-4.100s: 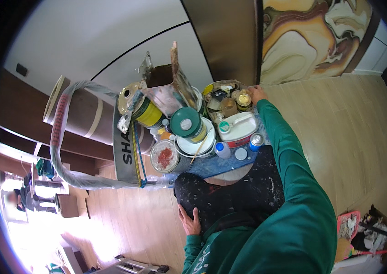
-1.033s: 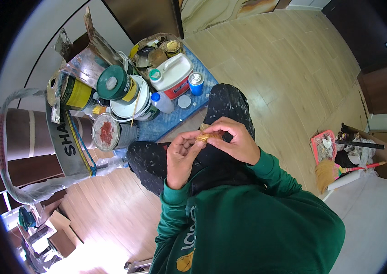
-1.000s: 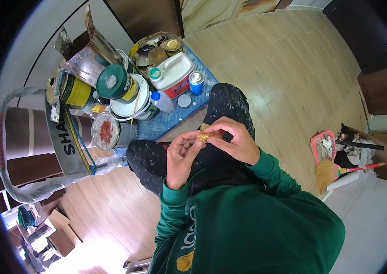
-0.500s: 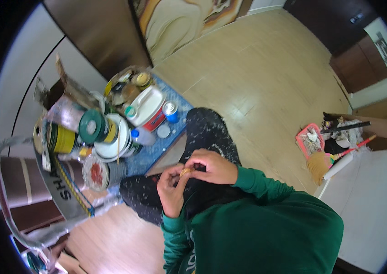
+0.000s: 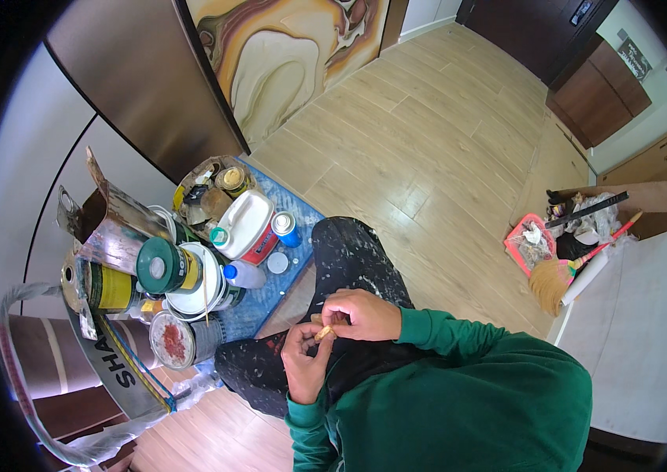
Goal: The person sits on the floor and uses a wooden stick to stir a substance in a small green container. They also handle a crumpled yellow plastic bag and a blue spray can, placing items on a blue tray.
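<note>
My left hand (image 5: 304, 362) and my right hand (image 5: 366, 315) meet just above my lap, with fingertips pinched together. Between them is a small yellowish-tan piece (image 5: 324, 333), its kind too small to make out. The left fingers and thumb grip it from one side; the right thumb and fingers close on it from the other and partly cover it. Beneath the hands are my black trousers (image 5: 357, 259), speckled with white paint.
To the left, a blue sheet (image 5: 258, 313) bears a white jug (image 5: 245, 220), a blue spray can (image 5: 286, 230), a green-lidded tin (image 5: 162, 266) and a can with red residue (image 5: 169, 341). A pink dustpan (image 5: 528, 244) and broom (image 5: 551, 282) lie at right on the tiled floor (image 5: 428, 141).
The view has shifted slightly, so surroundings sit differently in the picture. Both hands stay together on the small piece, with the fingers slightly rearranged around it.
</note>
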The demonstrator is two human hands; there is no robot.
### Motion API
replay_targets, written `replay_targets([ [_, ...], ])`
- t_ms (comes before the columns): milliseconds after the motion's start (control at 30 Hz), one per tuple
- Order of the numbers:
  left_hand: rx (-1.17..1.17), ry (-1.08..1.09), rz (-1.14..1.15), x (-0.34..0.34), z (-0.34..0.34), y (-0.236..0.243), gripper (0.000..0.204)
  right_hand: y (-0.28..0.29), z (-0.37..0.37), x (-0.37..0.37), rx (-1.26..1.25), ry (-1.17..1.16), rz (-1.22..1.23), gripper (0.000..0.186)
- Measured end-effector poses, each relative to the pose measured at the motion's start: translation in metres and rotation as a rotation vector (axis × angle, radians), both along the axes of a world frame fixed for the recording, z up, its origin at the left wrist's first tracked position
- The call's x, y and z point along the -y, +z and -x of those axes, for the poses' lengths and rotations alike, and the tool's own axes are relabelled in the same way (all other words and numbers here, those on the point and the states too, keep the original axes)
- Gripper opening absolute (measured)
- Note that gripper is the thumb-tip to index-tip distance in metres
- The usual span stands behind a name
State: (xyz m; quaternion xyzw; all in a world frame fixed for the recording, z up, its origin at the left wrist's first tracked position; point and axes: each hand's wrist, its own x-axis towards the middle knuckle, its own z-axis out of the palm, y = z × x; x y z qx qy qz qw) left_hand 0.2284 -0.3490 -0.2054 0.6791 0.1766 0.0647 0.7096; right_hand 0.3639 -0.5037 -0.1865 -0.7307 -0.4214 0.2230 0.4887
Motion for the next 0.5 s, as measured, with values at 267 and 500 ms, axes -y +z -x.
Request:
replay_targets([
  [267, -0.034, 0.200, -0.456, 0.009, -0.004, -0.005, 0.018, 0.001, 0.002, -0.005, -0.171, 0.084, -0.047, 0.016],
  [500, -0.046, 0.270, -0.327, 0.009, -0.006, -0.003, 0.013, -0.012, 0.016, -0.015, -0.055, -0.028, -0.080, 0.023],
])
